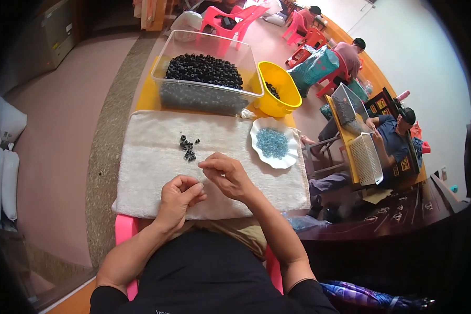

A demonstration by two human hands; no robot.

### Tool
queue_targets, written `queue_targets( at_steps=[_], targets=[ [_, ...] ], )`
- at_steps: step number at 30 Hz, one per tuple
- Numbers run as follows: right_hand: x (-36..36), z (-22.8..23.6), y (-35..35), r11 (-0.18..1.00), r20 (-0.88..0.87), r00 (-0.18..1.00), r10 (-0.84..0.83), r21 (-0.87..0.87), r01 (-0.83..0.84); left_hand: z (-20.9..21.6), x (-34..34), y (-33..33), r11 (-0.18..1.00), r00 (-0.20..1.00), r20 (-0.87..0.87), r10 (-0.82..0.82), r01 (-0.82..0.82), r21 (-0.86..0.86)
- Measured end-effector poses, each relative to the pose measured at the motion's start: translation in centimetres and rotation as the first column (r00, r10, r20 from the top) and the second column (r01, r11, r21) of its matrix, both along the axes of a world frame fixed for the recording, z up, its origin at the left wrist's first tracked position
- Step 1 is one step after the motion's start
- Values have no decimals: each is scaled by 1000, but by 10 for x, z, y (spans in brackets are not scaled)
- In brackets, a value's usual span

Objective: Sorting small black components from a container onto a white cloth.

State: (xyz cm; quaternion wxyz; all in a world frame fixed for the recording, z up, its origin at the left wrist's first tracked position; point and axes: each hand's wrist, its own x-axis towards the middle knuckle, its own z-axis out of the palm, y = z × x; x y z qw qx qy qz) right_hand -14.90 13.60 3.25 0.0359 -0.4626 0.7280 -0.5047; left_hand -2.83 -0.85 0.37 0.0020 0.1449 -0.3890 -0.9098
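Bare-handed work with small pieces, seen from above. The left hand (182,196) and the right hand (226,175) stand apart but near each other over a white cloth (146,180); on each, the thumb and fingers are drawn close in a pinch. Whether anything fine lies between the fingertips is too small to tell at this scale. The loose dark beads (189,156) lie on the cloth in a scattered group, just beyond the hands. Farther off, a clear bin (204,100) holds many black beads (204,70), and a yellow tub (278,108) with a few dark pieces (272,90) stands to its right. A scalloped white plate (283,163) of blue beads (271,143) rests at the right of the cloth.

Good practice favours a light fingertip pinch, with the left hand steady while the right makes the fine adjustments. Working low over the cloth is advisable, since its soft surface should check rolling. The likeliest faults are a slipped piece and a sleeve or wrist sweeping the scattered group; lifting one piece at a time should guard against both.
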Motion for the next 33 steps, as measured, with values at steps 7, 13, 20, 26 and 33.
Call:
queue_targets(
  at_steps=[7,13,20,26,33],
  targets=[
    [10,-6,15,997,409,912,-20,-57,48,-1,-2,1,1000,1000,-3,-8,8,-13],
    [9,-16,23,988,516,857,-3,-133,83,-2,0,1,1000,1000,-17,-16,15,-25],
    [12,-13,24,986,557,831,9,-141,84,-4,-1,1,999,999,-20,-25,24,-26],
    [12,-20,27,978,619,785,-28,-145,149,-7,-2,0,999,999,-25,-35,34,-29],
    [13,-23,30,955,732,680,48,-233,183,-5,-1,1,998,999,-16,-40,39,-54]
  ],
)
